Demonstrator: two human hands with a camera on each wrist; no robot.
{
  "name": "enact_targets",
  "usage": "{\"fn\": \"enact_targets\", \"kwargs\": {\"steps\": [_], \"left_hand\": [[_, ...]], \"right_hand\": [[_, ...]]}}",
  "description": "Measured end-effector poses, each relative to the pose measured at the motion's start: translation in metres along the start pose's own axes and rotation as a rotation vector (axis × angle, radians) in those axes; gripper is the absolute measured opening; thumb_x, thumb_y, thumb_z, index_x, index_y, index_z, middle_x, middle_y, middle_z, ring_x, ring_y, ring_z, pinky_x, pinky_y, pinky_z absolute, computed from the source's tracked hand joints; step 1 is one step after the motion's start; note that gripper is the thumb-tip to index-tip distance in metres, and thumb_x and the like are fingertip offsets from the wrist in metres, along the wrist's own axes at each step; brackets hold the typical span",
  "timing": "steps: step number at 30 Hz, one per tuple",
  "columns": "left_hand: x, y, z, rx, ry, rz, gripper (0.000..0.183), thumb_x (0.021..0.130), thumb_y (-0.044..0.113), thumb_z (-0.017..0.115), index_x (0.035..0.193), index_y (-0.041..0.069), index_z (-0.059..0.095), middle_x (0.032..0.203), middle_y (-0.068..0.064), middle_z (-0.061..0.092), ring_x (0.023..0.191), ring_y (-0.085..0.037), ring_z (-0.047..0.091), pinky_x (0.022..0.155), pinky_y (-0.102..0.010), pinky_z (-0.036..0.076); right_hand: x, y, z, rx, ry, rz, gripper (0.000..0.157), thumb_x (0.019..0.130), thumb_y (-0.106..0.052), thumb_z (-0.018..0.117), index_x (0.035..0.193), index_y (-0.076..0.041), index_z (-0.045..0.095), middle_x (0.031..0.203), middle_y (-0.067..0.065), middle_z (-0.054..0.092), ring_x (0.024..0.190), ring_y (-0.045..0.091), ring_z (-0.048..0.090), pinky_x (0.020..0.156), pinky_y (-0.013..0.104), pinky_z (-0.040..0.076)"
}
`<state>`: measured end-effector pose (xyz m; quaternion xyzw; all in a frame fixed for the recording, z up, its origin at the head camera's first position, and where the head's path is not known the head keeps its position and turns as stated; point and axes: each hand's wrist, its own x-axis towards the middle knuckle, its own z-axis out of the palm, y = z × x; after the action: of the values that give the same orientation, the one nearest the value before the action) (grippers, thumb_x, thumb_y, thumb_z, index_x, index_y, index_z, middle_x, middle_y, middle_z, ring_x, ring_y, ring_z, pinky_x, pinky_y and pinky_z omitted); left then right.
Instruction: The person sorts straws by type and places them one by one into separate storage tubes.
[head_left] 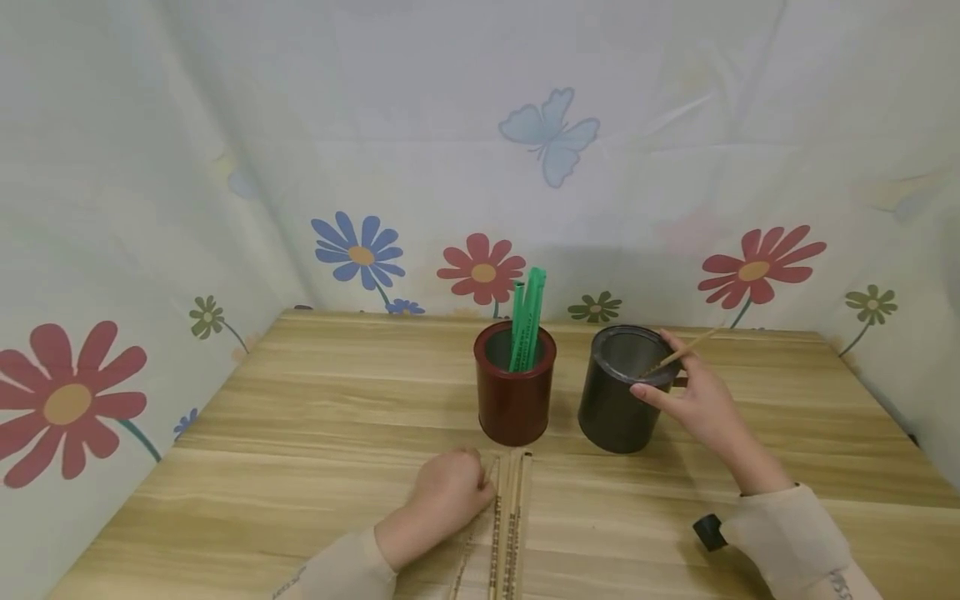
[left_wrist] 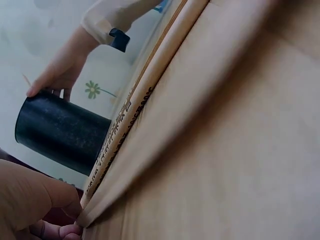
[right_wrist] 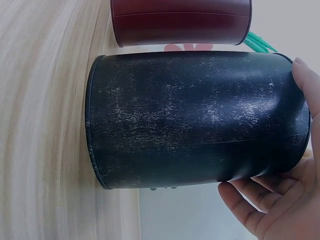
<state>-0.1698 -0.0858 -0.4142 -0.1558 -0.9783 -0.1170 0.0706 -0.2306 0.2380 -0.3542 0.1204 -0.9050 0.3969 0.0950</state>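
My right hand [head_left: 701, 400] grips a black cylindrical pen holder [head_left: 618, 408] at its rim, thumb on the near side and fingers round the far side. A thin wooden stick [head_left: 686, 348] leans out of that holder over the hand. My left hand [head_left: 448, 492] is low on the table, its thumb and finger pinching the far end of a slim chopstick wrapper [left_wrist: 165, 145]. Beside it lie several more wrapped chopsticks [head_left: 513, 517] with dark print. The left hand's other fingers are curled under and partly hidden.
A dark red pen holder [head_left: 513, 408] with several green wrapped sticks [head_left: 529, 321] stands left of the black one. The wood-grain table [head_left: 337, 392] meets a flowered curtain [head_left: 420, 125] at its back. A small black piece [head_left: 708, 532] sits at the right sleeve.
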Motion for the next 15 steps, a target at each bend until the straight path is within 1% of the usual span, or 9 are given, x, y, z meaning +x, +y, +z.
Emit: {"fn": "enact_targets", "kwargs": {"steps": [3,9,12,15], "left_hand": [[0.000,0.001,0.000,-0.008,0.005,-0.003,0.030,0.073,0.020,0.064,0.052,0.018,0.043,0.065,0.000,0.050,0.051,-0.012,0.041,0.045,-0.027,0.034],[0.000,-0.002,0.000,-0.049,0.001,0.024,0.037,0.072,0.018,0.063,0.042,0.018,0.040,0.063,0.004,0.045,0.051,-0.009,0.035,0.045,-0.023,0.030],[0.001,-0.004,-0.004,-0.087,-0.011,0.033,0.038,0.072,0.017,0.063,0.041,0.017,0.043,0.061,0.006,0.042,0.050,-0.008,0.033,0.045,-0.022,0.028],[0.002,-0.005,-0.009,-0.118,-0.011,0.034,0.034,0.073,0.017,0.064,0.043,0.017,0.046,0.060,0.008,0.041,0.050,-0.007,0.033,0.045,-0.021,0.028]], "right_hand": [[0.000,0.000,0.000,0.003,-0.002,0.004,0.088,0.086,-0.032,0.072,0.153,-0.005,0.021,0.142,0.035,0.038,0.113,0.051,0.054,0.088,0.060,0.048],[-0.002,0.001,0.000,0.000,-0.001,0.009,0.087,0.087,-0.033,0.070,0.153,-0.005,0.021,0.143,0.035,0.037,0.116,0.051,0.051,0.091,0.061,0.047],[-0.002,0.000,0.000,0.000,-0.003,0.009,0.087,0.087,-0.034,0.070,0.153,-0.005,0.020,0.143,0.035,0.037,0.115,0.051,0.052,0.090,0.061,0.047],[-0.002,0.000,0.000,0.002,-0.005,0.010,0.087,0.087,-0.034,0.070,0.153,-0.006,0.020,0.143,0.034,0.037,0.114,0.051,0.053,0.089,0.060,0.048]]}}
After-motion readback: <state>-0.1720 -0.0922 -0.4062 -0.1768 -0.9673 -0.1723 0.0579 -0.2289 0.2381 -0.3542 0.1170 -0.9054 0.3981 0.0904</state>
